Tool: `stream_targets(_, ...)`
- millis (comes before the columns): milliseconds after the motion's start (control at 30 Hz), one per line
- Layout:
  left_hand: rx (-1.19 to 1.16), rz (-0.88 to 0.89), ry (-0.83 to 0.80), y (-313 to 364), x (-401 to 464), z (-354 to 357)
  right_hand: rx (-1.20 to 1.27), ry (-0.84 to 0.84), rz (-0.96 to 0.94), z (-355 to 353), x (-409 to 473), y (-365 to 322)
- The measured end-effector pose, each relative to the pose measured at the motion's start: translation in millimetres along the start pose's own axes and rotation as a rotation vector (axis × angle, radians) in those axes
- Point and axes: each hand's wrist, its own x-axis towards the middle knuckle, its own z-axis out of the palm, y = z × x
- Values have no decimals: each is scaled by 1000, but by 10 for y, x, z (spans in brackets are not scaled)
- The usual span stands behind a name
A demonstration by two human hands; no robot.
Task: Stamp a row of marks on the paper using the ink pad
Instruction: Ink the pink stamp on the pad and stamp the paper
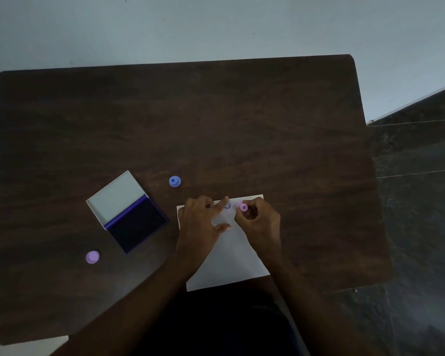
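A white sheet of paper (231,263) lies on the dark wooden table (216,119) in front of me. One smiley mark (227,206) is printed near its top edge. My right hand (261,222) pinches a small pink stamp (242,206) just right of that mark, at the paper's top. My left hand (203,222) rests flat on the paper's left part with fingers spread, its forefinger reaching toward the mark. The open ink pad (136,223) with dark blue ink and a pale raised lid (116,196) sits to the left of the paper.
A blue stamp (175,181) stands on the table beyond the paper's left corner. A pink cap or stamp (92,257) lies near the front left of the ink pad. The table's right edge drops to a dark tiled floor (419,201).
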Motion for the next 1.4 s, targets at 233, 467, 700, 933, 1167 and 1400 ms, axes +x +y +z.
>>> stream_targets(233,9,-20,-25,7,17,6,-21,-8,-46,38,15,-58)
stream_targets(467,-2,-23,-27,4,8,0,-24,-22,-51,33,-2,-125)
stream_targets(700,-34,-16,-23,1,-6,-37,-95,-68,-19,69,8,-189)
stream_targets(933,-112,-62,7,27,-34,-56,-282,-148,34,82,100,-316)
stream_targets(1167,-85,-56,-18,33,-39,-70,-320,-187,113,77,135,-360)
stream_targets(1400,-43,-37,-27,-17,-20,-13,-304,-182,142,130,147,-333)
